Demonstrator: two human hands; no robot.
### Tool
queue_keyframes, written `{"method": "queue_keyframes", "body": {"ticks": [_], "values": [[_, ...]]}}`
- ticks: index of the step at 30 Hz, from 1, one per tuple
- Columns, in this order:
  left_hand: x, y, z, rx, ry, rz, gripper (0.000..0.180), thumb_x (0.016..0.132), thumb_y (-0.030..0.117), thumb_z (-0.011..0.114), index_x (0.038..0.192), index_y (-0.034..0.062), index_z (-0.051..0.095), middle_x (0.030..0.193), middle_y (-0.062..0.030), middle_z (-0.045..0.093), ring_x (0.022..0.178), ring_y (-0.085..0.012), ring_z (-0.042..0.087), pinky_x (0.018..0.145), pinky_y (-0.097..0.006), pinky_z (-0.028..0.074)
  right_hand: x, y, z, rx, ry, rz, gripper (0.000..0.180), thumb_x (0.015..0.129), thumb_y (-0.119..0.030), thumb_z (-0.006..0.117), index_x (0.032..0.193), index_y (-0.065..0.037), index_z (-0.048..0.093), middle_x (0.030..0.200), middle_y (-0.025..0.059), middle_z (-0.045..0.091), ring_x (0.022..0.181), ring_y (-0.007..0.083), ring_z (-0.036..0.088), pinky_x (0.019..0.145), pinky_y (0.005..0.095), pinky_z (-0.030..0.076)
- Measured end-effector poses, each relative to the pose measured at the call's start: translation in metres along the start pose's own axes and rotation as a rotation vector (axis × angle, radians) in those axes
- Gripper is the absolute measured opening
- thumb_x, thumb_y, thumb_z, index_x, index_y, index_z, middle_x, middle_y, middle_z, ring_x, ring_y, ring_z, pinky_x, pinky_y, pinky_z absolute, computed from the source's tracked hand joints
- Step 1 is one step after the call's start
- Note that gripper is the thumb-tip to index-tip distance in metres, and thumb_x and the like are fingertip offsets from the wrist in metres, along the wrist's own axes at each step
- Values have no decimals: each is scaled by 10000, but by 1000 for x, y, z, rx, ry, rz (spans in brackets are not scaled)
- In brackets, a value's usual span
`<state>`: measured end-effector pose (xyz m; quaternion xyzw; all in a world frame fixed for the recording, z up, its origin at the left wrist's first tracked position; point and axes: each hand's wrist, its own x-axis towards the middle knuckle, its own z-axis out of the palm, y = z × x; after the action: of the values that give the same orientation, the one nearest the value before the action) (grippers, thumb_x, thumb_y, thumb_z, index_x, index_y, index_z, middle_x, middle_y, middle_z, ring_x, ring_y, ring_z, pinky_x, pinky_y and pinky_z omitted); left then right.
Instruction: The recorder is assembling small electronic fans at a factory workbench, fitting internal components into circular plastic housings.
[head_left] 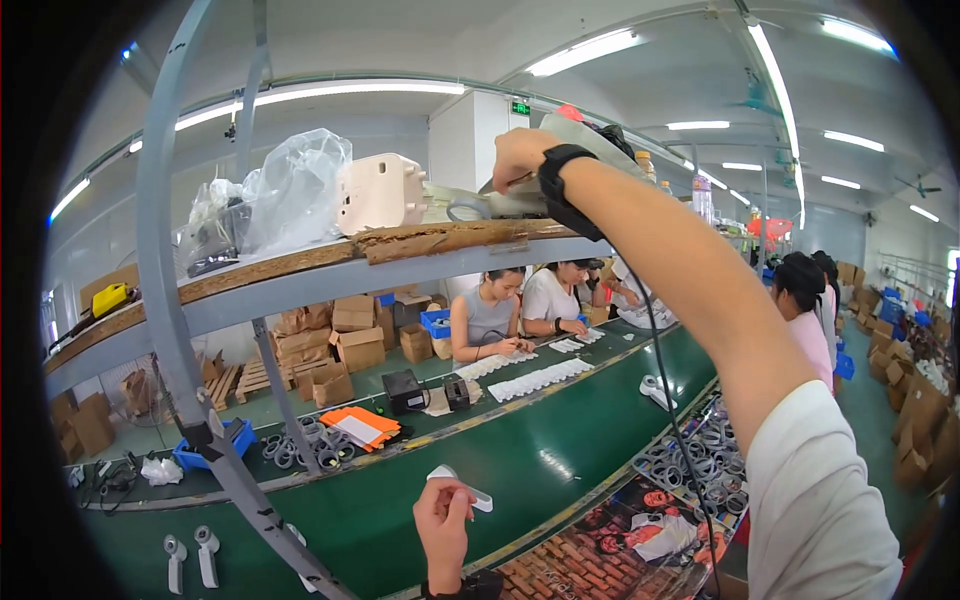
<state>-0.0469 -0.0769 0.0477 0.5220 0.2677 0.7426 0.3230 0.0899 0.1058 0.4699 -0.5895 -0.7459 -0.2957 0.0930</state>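
The left hand [443, 516] pinches a white piece [482, 499], partly covered; the right hand [521, 158] curls above the shelf [440, 240], its grasp too obscured to tell.

A factory assembly hall: a long green conveyor belt [540, 420] carries slim white plastic handled parts [208, 560] toward its left end, workers [487, 315] line its far edge, brown cardboard cartons [357, 347] stand behind, and white tube lights [585, 53] hang overhead.

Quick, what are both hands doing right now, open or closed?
Left hand: closed, holding a small white piece.
Right hand: fingers bent, up by the shelf; whether it holds anything can't be told.
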Motion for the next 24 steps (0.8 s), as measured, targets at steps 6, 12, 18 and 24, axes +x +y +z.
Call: {"method": "queue_keyframes", "body": {"ticks": [6, 12, 18, 24], "values": [[-2, 1, -10, 29, 45, -30, 31, 850, 14, 517, 846, -14, 529, 690, -62, 574, 558, -79, 495, 512, -201, 391, -56, 8, 11, -17, 783, -283, 748, 601, -291, 727, 1262, -83, 446, 955, 188, 623, 831, 363, 611, 702, 418, 505], [-3, -10, -10, 40, 30, -43, 39, 850, 12, 508, 835, -22, 521, 683, -69, 575, 557, -74, 497, 502, -196, 401, -88, 21, 10, -53, 909, -347, 736, 641, -269, 719, 1302, -179, 408, 1205, 151, 519, 860, 338, 601, 733, 395, 509], [-2, -4, -8, 106, -5, -40, 36, 836, -7, 496, 821, -25, 523, 659, -59, 573, 543, -68, 493, 504, -197, 400, -91, 19, 14, -24, 906, -329, 727, 658, -287, 699, 1308, -182, 391, 1269, 106, 498, 861, 378, 597, 749, 408, 509], [-1, -8, -9, 107, 6, -50, 20, 812, -6, 527, 795, -13, 523, 636, -39, 571, 546, -71, 529, 506, -200, 399, -88, 18, 17, 29, 878, -335, 741, 641, -315, 734, 1287, -149, 412, 1234, 147, 519, 820, 351, 609, 726, 400, 510]]}}
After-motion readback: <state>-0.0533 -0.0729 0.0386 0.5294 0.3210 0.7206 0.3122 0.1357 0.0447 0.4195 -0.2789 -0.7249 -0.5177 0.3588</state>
